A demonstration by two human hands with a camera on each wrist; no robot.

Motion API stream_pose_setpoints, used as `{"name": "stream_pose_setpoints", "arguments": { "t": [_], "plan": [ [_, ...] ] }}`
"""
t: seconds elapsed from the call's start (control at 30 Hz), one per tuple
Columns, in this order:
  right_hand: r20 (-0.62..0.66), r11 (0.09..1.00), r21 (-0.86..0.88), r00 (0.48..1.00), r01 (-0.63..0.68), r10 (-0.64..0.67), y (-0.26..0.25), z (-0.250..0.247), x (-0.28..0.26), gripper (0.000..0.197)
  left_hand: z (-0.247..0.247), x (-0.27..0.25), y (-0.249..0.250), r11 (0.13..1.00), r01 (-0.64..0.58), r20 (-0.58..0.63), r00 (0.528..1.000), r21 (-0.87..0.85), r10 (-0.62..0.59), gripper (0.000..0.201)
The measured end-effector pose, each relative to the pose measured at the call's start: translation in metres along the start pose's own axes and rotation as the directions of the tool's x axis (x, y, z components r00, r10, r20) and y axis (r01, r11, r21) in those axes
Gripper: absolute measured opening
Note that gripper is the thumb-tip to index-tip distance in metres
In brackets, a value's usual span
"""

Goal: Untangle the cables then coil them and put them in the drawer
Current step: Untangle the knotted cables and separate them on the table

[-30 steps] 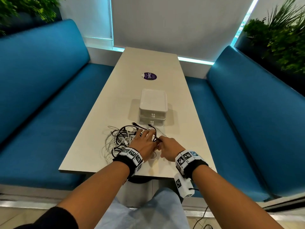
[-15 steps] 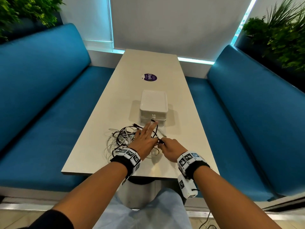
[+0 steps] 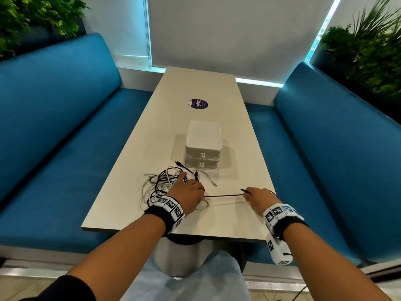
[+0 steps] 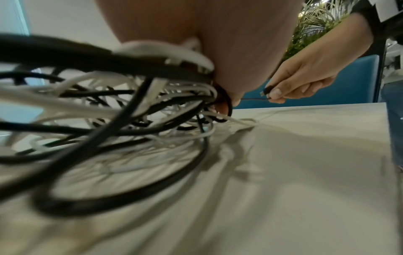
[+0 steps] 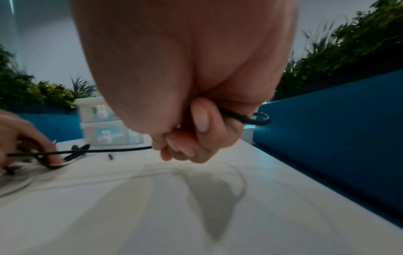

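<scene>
Right hand point(image 3: 258, 197) closed in a tight pinch grip on a thin black cable point(image 3: 223, 195), thumb and forefinger clamped just behind its dark plug point(image 4: 267, 90), remaining fingers point(image 5: 185, 148) curled under, with a short loop of the same cable poking out past the far side of the fist in the right wrist view. Black cable stretched nearly straight and slightly above the bench point(image 3: 217, 224), running from that pinch back to the tangle point(image 3: 165, 185). Left hand point(image 3: 187, 196) lying palm-down on the near right edge of the tangle, fingers bent over the strands and pressing them to the bench; whether any single strand is actually pinched there, cannot tell, since the left wrist view is blurred and crowded with loops. Tangle itself a loose heap of black and white cables, overlapping in wide rings and tight crossings, spread flat on the bench, with a white lead point(image 3: 209, 179) and a black connector end point(image 3: 180, 164) straggling out on the far side. Drawer unit point(image 3: 202, 148) standing just beyond the tangle, white, two stacked drawers, both closed, each with a small rabbit-shaped knob point(image 5: 101, 110). Round purple sticker point(image 3: 197, 104) farther beyond the tangle on the bench. Blue seats point(image 3: 54, 118) flanking the tangle on both sides.
</scene>
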State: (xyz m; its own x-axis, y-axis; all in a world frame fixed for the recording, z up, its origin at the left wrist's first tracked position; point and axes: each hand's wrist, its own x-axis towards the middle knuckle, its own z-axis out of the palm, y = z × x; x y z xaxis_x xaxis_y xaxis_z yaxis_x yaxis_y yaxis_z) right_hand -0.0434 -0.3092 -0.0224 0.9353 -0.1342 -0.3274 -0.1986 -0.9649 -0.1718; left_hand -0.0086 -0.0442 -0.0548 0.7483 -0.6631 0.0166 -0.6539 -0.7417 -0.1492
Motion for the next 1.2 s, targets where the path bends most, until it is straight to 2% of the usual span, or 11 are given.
{"name": "stream_pose_setpoints", "arguments": {
  "t": [0.1, 0.17, 0.27, 0.33, 0.43, 0.6, 0.73, 0.87, 1.03, 1.2],
  "plan": [
    [-0.074, 0.999, 0.010, 0.997, -0.034, 0.034, -0.010, 0.007, -0.005, 0.031, -0.005, 0.002, 0.011, 1.000, 0.022, 0.027, 0.999, 0.009, -0.022, 0.026],
    [-0.135, 0.998, 0.063, 0.991, -0.004, 0.012, -0.023, 0.011, -0.008, 0.033, -0.007, 0.001, 0.013, 0.999, 0.034, 0.031, 0.999, 0.016, -0.034, 0.028],
    [-0.192, 0.971, 0.140, 0.967, 0.194, -0.165, -0.044, 0.021, -0.009, 0.032, -0.012, -0.001, 0.016, 0.998, 0.047, 0.055, 0.997, 0.029, -0.048, 0.029],
    [-0.170, 0.937, 0.158, 0.943, 0.311, -0.285, -0.059, 0.028, -0.008, 0.029, -0.017, 0.001, 0.018, 0.998, 0.049, 0.066, 0.997, 0.031, -0.051, 0.029],
    [-0.109, 0.908, 0.171, 0.924, 0.382, -0.368, -0.079, 0.036, -0.007, 0.025, -0.022, 0.001, 0.018, 0.998, 0.057, 0.098, 0.994, 0.004, -0.057, 0.031],
    [-0.056, 0.933, 0.112, 0.940, 0.341, -0.337, -0.087, 0.036, -0.005, 0.023, -0.025, -0.002, 0.017, 0.998, 0.053, 0.112, 0.992, -0.029, -0.049, 0.033],
    [-0.077, 0.934, -0.118, 0.935, 0.337, -0.347, -0.078, 0.030, -0.004, 0.025, -0.018, 0.000, 0.008, 0.995, 0.052, 0.110, 0.993, -0.089, -0.042, 0.028],
    [-0.110, 0.946, -0.239, 0.962, 0.218, -0.250, -0.045, 0.015, -0.003, 0.023, -0.007, -0.002, -0.002, 0.992, 0.077, 0.122, 0.990, -0.103, -0.064, 0.033],
    [-0.153, 0.966, -0.253, 0.983, 0.058, -0.100, -0.011, 0.007, -0.003, 0.025, -0.004, -0.002, 0.000, 0.994, 0.080, 0.088, 0.993, -0.077, -0.073, 0.035],
    [-0.150, 0.972, -0.236, 0.988, 0.003, -0.040, -0.022, 0.017, -0.005, 0.022, -0.011, -0.002, 0.006, 0.993, 0.091, 0.114, 0.990, -0.070, -0.083, 0.031]
  ]
}}
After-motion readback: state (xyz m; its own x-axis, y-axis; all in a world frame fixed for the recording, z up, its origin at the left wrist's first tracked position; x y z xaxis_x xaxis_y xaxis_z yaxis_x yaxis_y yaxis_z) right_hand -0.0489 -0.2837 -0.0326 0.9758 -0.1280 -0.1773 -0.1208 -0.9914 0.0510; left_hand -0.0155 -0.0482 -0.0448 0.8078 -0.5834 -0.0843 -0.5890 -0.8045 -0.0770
